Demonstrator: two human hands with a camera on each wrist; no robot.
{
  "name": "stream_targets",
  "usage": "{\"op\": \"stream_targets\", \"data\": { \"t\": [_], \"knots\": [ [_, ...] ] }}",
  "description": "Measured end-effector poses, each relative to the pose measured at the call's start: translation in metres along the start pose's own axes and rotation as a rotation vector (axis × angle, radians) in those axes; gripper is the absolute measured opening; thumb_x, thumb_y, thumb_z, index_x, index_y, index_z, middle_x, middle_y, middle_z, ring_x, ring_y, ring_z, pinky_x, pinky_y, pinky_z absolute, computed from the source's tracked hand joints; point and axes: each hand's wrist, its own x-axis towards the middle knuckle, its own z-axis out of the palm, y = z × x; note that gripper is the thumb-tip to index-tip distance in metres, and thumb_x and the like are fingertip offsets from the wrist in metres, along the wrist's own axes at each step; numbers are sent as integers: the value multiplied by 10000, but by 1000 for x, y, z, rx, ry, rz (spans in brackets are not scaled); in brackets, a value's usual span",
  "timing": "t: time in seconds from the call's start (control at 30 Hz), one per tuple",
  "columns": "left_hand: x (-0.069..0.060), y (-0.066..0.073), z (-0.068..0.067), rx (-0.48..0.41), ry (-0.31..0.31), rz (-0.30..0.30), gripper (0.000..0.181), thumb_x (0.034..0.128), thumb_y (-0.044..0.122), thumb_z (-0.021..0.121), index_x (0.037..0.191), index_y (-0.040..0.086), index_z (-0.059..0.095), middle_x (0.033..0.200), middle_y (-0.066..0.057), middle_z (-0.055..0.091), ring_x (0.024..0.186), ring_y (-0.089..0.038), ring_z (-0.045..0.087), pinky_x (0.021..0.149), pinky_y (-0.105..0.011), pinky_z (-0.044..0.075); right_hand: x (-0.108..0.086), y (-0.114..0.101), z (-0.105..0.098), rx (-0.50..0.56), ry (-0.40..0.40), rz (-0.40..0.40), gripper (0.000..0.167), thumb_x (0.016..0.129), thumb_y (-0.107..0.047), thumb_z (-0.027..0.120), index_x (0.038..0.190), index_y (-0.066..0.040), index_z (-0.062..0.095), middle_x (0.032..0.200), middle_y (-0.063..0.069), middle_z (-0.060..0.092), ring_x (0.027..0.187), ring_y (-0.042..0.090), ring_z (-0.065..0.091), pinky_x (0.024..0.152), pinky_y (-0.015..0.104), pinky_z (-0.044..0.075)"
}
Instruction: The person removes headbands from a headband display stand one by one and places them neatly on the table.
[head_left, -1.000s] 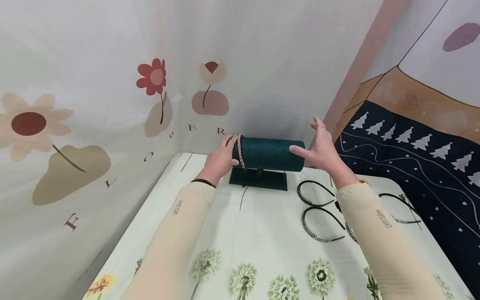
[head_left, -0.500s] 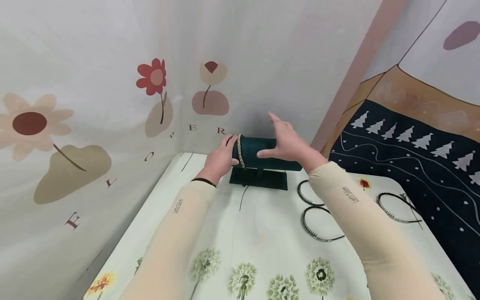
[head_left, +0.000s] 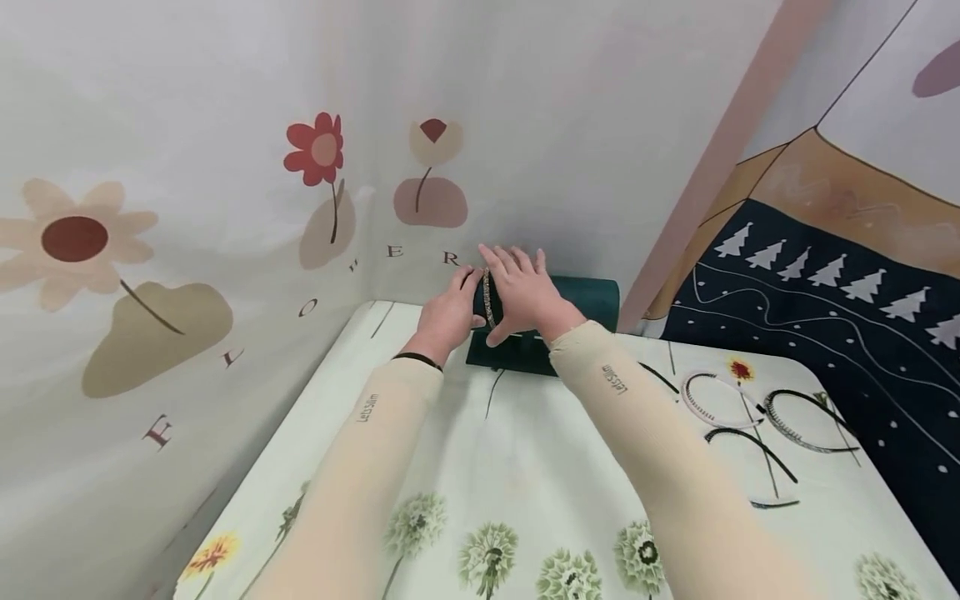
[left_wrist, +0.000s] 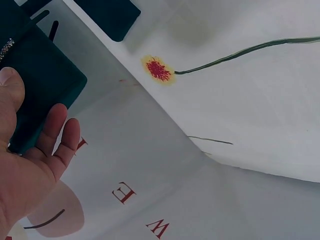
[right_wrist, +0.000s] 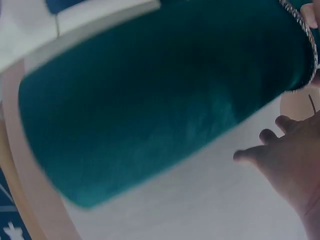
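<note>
A dark green velvet roll lies sideways on its stand base at the table's back. Near the roll's left end a sparkly beaded headband goes round it. My left hand holds that end, thumb in front and fingers over the top. Its thumb lies beside the beads in the left wrist view, with two fingers loosely bent. My right hand reaches over the roll just right of the headband, fingers spread. In the right wrist view those fingers look apart from the roll. Whether they touch the headband, I cannot tell.
Several headbands lie on the table to the right, among them a white one and a dark one. My right sleeve covers part of that area. A printed curtain hangs close behind the roll.
My right hand has moved left along the roll, from its right end to beside the headband. The left hand keeps its place on the roll. The head view has shifted slightly.
</note>
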Motion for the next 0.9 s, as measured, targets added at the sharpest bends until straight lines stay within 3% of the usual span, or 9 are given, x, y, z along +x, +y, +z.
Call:
{"op": "stream_targets", "data": {
  "t": [0.3, 0.7, 0.9],
  "knots": [
    [1, 3, 1, 21, -3, -1, 917, 1018, 406, 693, 1733, 176, 166, 1810, -63, 129, 719, -237, 635, 700, -363, 570, 14, -9, 17, -141, -29, 41, 1591, 672, -741, 912, 1714, -223, -174, 1831, 56, 23, 1684, 389, 52, 1314, 711, -2],
    [2, 3, 3, 9, 19, -13, 928, 1004, 401, 727, 1728, 195, 183, 1789, -51, 162, 1062, -308, 729, 887, -435, 629, 25, -6, 16, -108, -24, 62, 1589, 669, -711, 933, 1719, -219, -153, 1818, 86, 132, 1656, 419, 167, 1300, 742, 65],
    [2, 2, 4, 8, 11, -22, 920, 1010, 410, 713, 1728, 185, 184, 1793, -45, 153, 1012, -297, 722, 852, -420, 622, 27, -8, 17, -97, -39, 42, 1566, 678, -691, 939, 1726, -225, -128, 1811, 82, 170, 1646, 429, 198, 1297, 747, 59]
  ]
}}
